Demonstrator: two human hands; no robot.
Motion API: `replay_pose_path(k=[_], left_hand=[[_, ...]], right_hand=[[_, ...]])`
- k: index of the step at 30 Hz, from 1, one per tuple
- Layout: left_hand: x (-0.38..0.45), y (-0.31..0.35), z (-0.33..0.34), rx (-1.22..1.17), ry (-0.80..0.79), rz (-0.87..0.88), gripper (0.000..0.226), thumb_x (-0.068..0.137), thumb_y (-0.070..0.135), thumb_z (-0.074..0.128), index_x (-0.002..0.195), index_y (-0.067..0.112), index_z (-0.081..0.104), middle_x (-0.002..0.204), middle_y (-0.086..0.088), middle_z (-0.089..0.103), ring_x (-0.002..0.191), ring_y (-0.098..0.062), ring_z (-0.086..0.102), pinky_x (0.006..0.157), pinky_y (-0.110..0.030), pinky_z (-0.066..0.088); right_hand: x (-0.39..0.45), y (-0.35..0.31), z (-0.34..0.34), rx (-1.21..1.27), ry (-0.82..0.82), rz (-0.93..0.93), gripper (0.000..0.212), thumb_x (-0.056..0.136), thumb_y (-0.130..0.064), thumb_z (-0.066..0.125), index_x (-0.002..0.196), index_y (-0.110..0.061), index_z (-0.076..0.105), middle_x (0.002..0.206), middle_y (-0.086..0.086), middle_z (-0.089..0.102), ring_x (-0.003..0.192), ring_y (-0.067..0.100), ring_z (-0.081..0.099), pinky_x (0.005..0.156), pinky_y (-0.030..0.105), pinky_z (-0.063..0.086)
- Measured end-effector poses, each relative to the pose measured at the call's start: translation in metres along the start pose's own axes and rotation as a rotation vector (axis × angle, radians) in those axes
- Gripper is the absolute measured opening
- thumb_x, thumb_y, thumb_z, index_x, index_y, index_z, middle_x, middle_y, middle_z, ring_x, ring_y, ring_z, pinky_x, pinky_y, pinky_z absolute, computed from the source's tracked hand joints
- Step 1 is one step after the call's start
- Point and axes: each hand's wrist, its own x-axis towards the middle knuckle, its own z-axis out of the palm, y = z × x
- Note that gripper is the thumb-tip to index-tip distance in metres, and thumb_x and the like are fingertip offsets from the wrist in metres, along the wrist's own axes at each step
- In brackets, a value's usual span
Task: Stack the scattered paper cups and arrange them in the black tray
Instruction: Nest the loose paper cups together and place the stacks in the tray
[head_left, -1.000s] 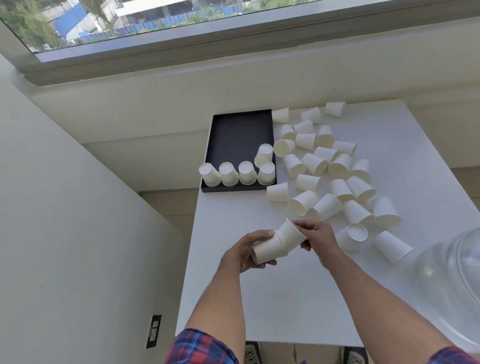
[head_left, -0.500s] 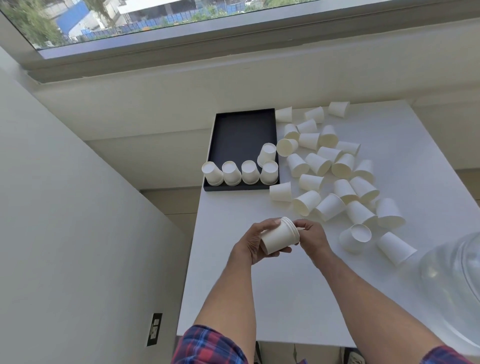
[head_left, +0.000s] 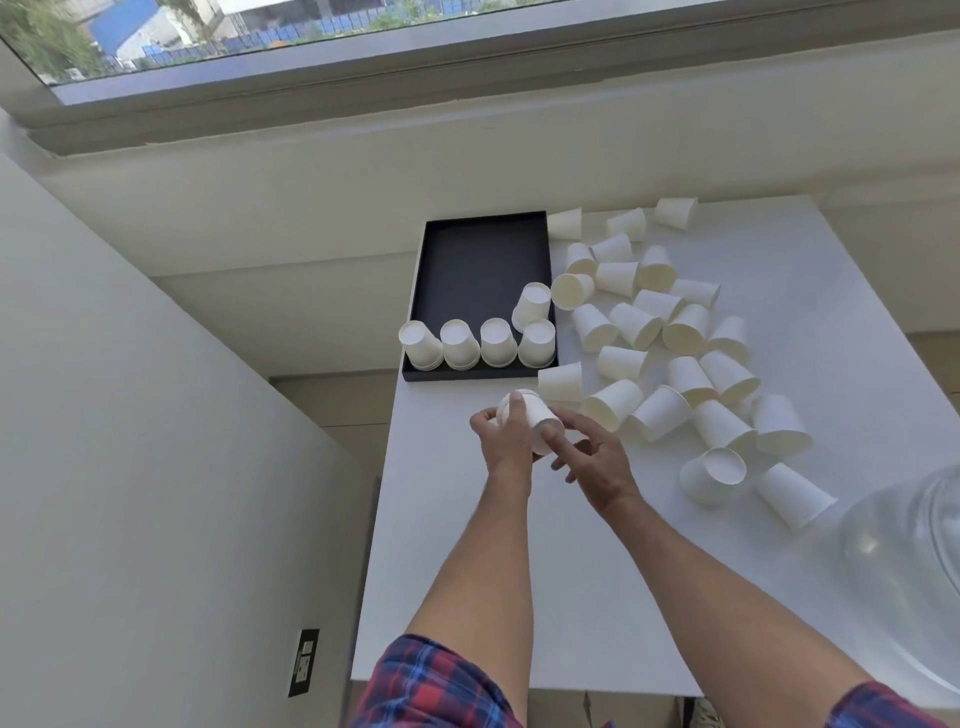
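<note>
My left hand (head_left: 506, 441) grips a short stack of white paper cups (head_left: 535, 415), held bottom-up just in front of the black tray (head_left: 478, 260). Beside it, my right hand (head_left: 592, 457) has loosely spread fingers, and its thumb touches the stack's rim. Several stacks of upturned cups (head_left: 478, 343) stand in a row along the tray's near edge, with one more stack (head_left: 532, 306) behind them at the right. Many loose paper cups (head_left: 675, 332) lie scattered on the white table (head_left: 519, 597) to the right of the tray.
A clear plastic dome (head_left: 904, 571) sits at the table's near right corner. The table's left edge drops to the floor beside a grey wall with a socket (head_left: 304, 662). A window ledge runs behind the table.
The two cups were pushed together into one stack. Both hands then carried it forward toward the tray, turning it bottom-up. The right hand has loosened off it.
</note>
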Motion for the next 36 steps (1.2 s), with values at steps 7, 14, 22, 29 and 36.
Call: replay_pose_path(k=[7,14,22,29,36], left_hand=[[0.023,0.022,0.011,0.250,0.051,0.151,0.040,0.102,0.055,0.043,0.114,0.017,0.037,0.111,-0.006,0.058,0.103,-0.032,0.063,0.091,-0.051,0.057],[0.056,0.071,0.013,0.464,0.061,0.394,0.034,0.104,0.042,0.045,0.111,0.011,0.059,0.108,-0.006,0.066,0.104,-0.029,0.061,0.087,-0.039,0.050],[0.099,0.113,0.016,0.904,0.046,0.672,0.021,0.097,0.014,0.046,0.102,0.008,0.066,0.111,-0.011,0.064,0.104,-0.033,0.059,0.074,-0.037,0.044],[0.125,0.099,0.019,1.446,-0.033,0.951,0.017,0.083,0.007,0.057,0.098,0.009,0.065,0.109,-0.004,0.066,0.102,-0.031,0.060,0.075,-0.035,0.035],[0.146,0.085,0.021,1.618,-0.087,1.020,0.026,0.082,0.007,0.059,0.106,0.012,0.069,0.111,-0.007,0.065,0.105,-0.030,0.058,0.082,-0.037,0.035]], right_hand=[[0.030,-0.016,0.024,-0.192,0.164,-0.036,0.050,0.079,-0.062,0.074,0.118,-0.032,0.068,0.102,-0.013,0.071,0.079,0.014,0.073,0.076,0.046,0.061],[0.084,-0.056,0.040,-0.339,0.275,-0.124,0.045,0.079,-0.046,0.078,0.116,-0.025,0.064,0.092,-0.014,0.067,0.079,0.006,0.066,0.063,0.008,0.041],[0.173,-0.099,0.052,-0.571,0.294,-0.291,0.055,0.083,-0.032,0.077,0.133,-0.017,0.061,0.128,0.004,0.061,0.112,0.023,0.059,0.091,0.027,0.044],[0.228,-0.102,0.075,-0.894,0.144,-0.333,0.057,0.091,-0.023,0.071,0.143,-0.013,0.050,0.140,0.006,0.052,0.118,0.032,0.058,0.096,0.040,0.048],[0.258,-0.082,0.104,-1.160,0.010,-0.358,0.045,0.093,-0.010,0.063,0.135,-0.014,0.049,0.136,0.003,0.052,0.113,0.033,0.053,0.087,0.041,0.049]])
